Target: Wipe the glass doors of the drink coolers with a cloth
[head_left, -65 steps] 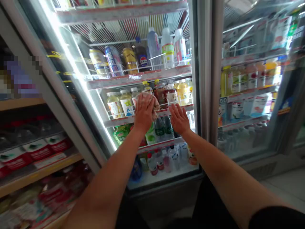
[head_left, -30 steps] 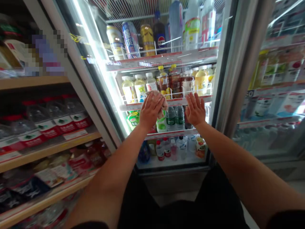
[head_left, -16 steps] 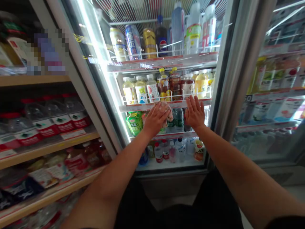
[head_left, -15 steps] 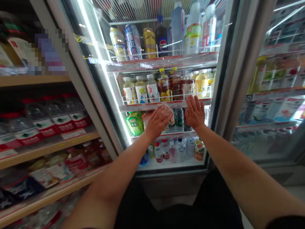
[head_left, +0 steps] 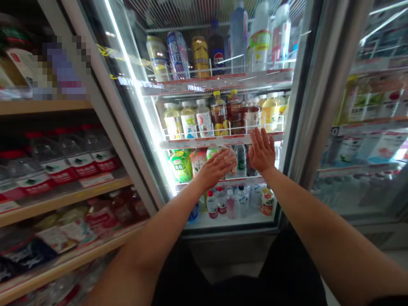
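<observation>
Currently, the cloth [head_left: 232, 170] sits under the fingers of the left hand [head_left: 216, 167], against the near side of the glass door [head_left: 223, 232] of an upright drinks cooler. Its height corresponds to the row of bottles just below a red-and-white shelf edge [head_left: 204, 142].

Left hand: flat, fingers nearly straight and close together, laid over the cloth rather than curled round it; whether the thumb pinches any fabric, I cannot tell from where I stand. Right hand [head_left: 262, 152]: open, palm towards the glass, fingers pointing up and slightly parted, nothing visible in its hold. Firm contact between this palm and the glass cannot be confirmed.

Governing relation: the cloth lies at the fingertip end of the left hand, which slants up and to the right, so the fabric is on the side facing the right hand. The left hand is the nearer, touching; the right hand stands apart, to the right and a little higher. A green-labelled bottle [head_left: 241, 162] shows through the glass between cloth and right hand.

Cloth: pale pink, crumpled, uneven edge projecting past the fingers. No definite long axis can be read; the remainder is hidden.
</observation>
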Demonstrator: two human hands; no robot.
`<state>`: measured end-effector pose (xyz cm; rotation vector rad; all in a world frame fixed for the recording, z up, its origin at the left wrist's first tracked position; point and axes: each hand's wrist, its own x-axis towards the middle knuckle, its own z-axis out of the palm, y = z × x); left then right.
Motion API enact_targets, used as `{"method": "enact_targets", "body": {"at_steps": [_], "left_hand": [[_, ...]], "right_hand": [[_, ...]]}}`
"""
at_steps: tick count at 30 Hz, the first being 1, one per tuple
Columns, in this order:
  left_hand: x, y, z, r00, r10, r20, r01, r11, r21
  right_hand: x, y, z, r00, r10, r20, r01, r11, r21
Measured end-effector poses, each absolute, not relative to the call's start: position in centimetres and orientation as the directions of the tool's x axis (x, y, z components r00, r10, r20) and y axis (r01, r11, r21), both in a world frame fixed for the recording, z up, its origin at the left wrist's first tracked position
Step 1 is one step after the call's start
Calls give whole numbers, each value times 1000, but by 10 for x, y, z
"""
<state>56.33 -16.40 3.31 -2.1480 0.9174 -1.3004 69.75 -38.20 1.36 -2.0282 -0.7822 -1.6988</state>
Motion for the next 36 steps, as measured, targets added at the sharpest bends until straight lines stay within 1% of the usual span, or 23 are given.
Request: {"method": "enact_targets", "body": {"at_steps": [1,3,6,8,11,13,15,17,19,20,24,26,28,30,34,36], "left_hand": [[564,-163,34,335,-757,560,-309,-650,-694],[565,-161,39,359,-737,572,-290,-671,-683],[568,-165,42,385,-651,654,-255,-756,-603],[569,-168,37,393,-633,667,-266,-773,-577],[570,-169,32,390,-741,546,-337,-667,-665],[570,-166,36,372,-789,489,-342,-606,-718],[569,-164,45,356,-758,547,-285,-645,-709],[568,-163,52,339,-683,646,-218,-726,-653],[567,-163,52,321,-642,696,-192,-764,-616],[566,-163,50,318,-650,690,-200,-758,-621],[562,-157,44,327,-740,587,-267,-669,-694],[561,-153,47,341,-709,617,-246,-701,-670],[560,-151,51,356,-632,689,-204,-772,-602],[559,-151,53,375,-577,726,-184,-814,-551],[556,-152,57,390,-604,695,-199,-792,-577],[555,-151,63,368,-550,750,-152,-831,-535]], "right_hand": [[698,-382,14,118,172,978,631,-773,60],[698,-382,14,131,177,975,635,-770,54],[696,-383,14,155,181,971,642,-765,40],[696,-383,15,164,182,970,643,-765,35],[696,-382,14,158,178,971,642,-766,36],[697,-382,14,146,173,974,639,-768,41],[697,-382,14,148,178,973,641,-766,43],[697,-383,13,164,184,969,646,-762,36],[697,-383,13,172,187,967,647,-762,32],[697,-383,13,170,186,968,644,-764,34],[696,-383,13,155,178,972,631,-775,41],[695,-382,13,159,174,972,631,-775,36],[694,-382,14,163,173,971,634,-773,31],[693,-382,14,167,168,971,636,-772,24],[692,-382,15,180,166,970,637,-771,14],[692,-382,15,178,170,969,636,-771,18]]}}
